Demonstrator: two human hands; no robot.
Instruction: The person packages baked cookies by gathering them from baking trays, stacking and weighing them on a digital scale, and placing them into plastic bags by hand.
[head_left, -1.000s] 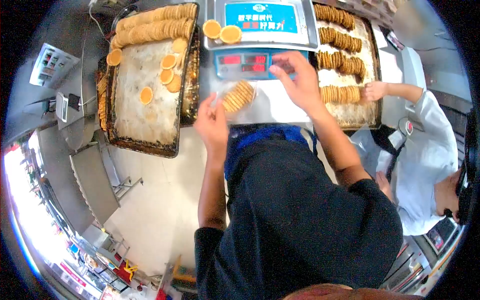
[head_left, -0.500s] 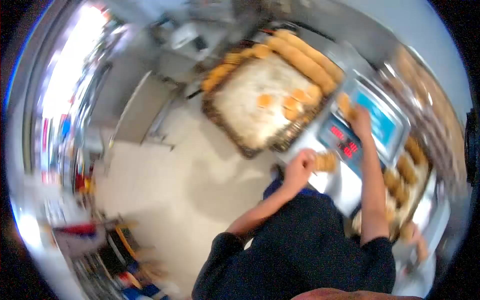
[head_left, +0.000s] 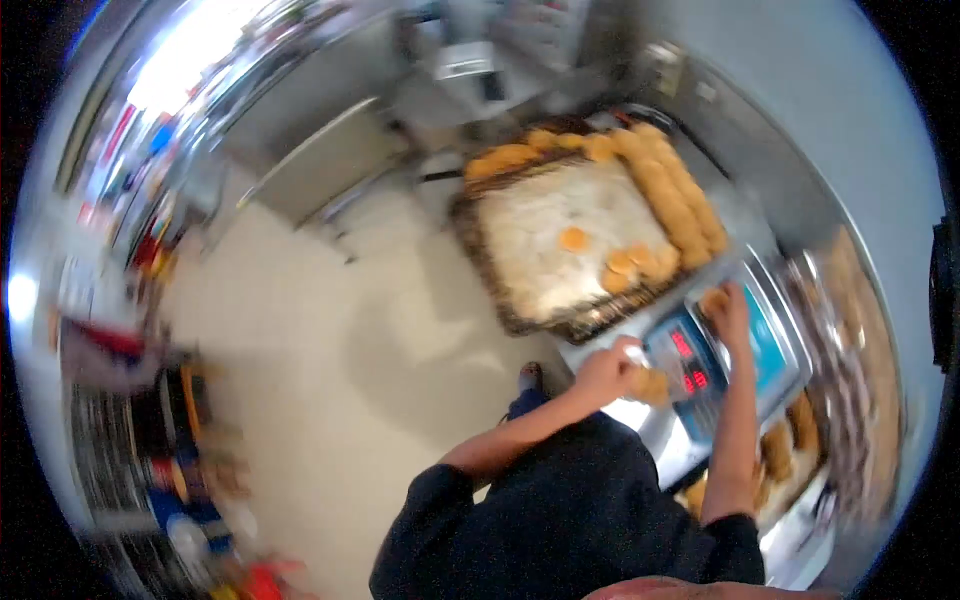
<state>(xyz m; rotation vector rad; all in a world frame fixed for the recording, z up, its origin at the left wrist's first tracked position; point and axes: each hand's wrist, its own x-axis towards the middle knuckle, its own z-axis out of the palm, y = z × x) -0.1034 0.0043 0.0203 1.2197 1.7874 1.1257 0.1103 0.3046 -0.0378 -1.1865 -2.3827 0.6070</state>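
Note:
Closed fingers of my left hand [head_left: 604, 376] grip a bunch of golden biscuits [head_left: 650, 386], seemingly in a clear wrapper with a white end, just in front of the scale. My right hand [head_left: 731, 318] is closed on a golden-brown biscuit [head_left: 713, 302] above the blue plate [head_left: 771, 350] of the weighing scale [head_left: 690, 375]. Red digits glow on the scale's display, too blurred to read. Beyond it lies a large baking tray [head_left: 520, 240] with a few round biscuits [head_left: 622, 268] loose on its pale surface and long rows [head_left: 672, 195] of stacked ones along its sides.
To the right of my body, a second tray [head_left: 790, 470] holds several golden-brown bunches. Clear plastic packaging [head_left: 820, 310] lies along the wall. Pale floor [head_left: 330, 350] stretches to the left, with a metal panel [head_left: 320, 160] and crowded shelves [head_left: 120, 420] beyond.
My view has turned, so the tray and scale sit farther right and lower. Both hands keep hold of biscuits, the right one still over the scale. Another person's hand at lower right is gone from view.

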